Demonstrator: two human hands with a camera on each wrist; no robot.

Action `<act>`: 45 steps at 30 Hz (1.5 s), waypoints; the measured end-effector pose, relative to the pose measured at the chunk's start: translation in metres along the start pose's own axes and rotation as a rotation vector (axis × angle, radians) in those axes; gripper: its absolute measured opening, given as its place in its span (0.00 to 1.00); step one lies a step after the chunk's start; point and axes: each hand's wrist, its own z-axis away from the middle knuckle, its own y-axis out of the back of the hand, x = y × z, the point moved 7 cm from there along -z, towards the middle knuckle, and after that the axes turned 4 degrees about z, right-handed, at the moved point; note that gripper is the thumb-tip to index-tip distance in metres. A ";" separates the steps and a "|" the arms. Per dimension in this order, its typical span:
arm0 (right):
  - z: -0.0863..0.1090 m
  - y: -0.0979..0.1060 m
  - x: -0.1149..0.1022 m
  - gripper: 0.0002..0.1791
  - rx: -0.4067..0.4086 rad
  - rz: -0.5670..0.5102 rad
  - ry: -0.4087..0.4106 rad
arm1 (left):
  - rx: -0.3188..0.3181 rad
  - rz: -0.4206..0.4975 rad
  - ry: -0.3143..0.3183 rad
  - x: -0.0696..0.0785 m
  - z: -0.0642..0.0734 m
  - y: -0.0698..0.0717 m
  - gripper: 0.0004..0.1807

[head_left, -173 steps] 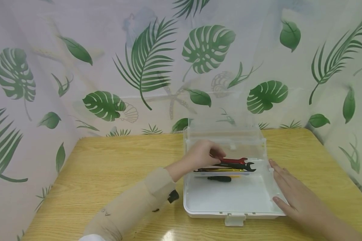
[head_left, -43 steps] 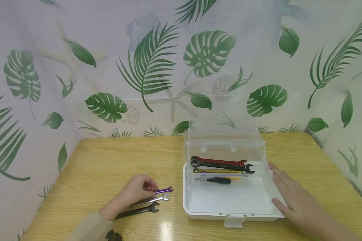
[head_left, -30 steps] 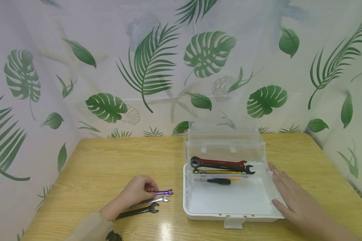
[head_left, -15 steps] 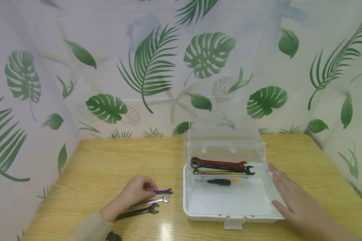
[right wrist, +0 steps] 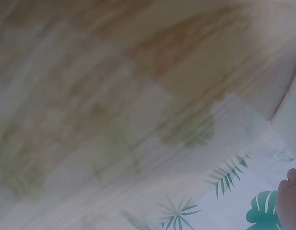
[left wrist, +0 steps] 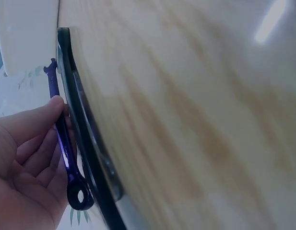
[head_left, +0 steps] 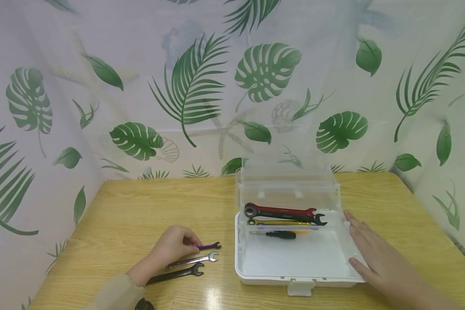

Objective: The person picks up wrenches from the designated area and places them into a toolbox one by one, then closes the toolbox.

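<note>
My left hand [head_left: 174, 247] pinches a small purple combination wrench [left wrist: 66, 148] between thumb and fingers, low over the table. Its open-jaw end points right; the ring end shows in the left wrist view. Just in front lie a silver wrench [head_left: 195, 259] and a black wrench [head_left: 180, 274], side by side. My right hand [head_left: 383, 258] rests with extended fingers against the right side of a white toolbox [head_left: 263, 278], whose clear lid is raised. Inside, a red wrench [head_left: 294, 211], a dark wrench [head_left: 283, 215] and a yellow wrench [head_left: 279, 222] lie in the upper tray.
A black-handled screwdriver [head_left: 284, 234] lies in the box below the tray, with something orange beside it. The box's front latch [head_left: 300, 287] hangs down. Leaf-patterned curtain [head_left: 209, 86] surrounds the wooden table [head_left: 159, 198] at the back and sides.
Several seconds ago my left hand was in the box's tray; now it is on the left with the purple wrench. Over the last second both hands stay almost still.
</note>
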 end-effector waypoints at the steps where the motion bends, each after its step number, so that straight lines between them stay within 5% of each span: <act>1: 0.000 0.000 0.000 0.45 -0.001 0.000 0.000 | 0.001 -0.001 0.005 0.000 0.000 0.000 0.04; 14: 0.001 0.000 0.001 0.45 0.008 -0.020 0.002 | 0.014 0.026 -0.010 0.009 -0.008 0.013 0.05; 31: 0.000 0.000 0.001 0.46 -0.006 -0.012 -0.005 | 0.063 -0.045 -0.118 0.062 -0.030 0.052 0.04; 45: 0.000 0.000 0.001 0.45 0.017 -0.018 0.016 | 0.038 -0.079 -0.174 0.095 -0.048 0.044 0.04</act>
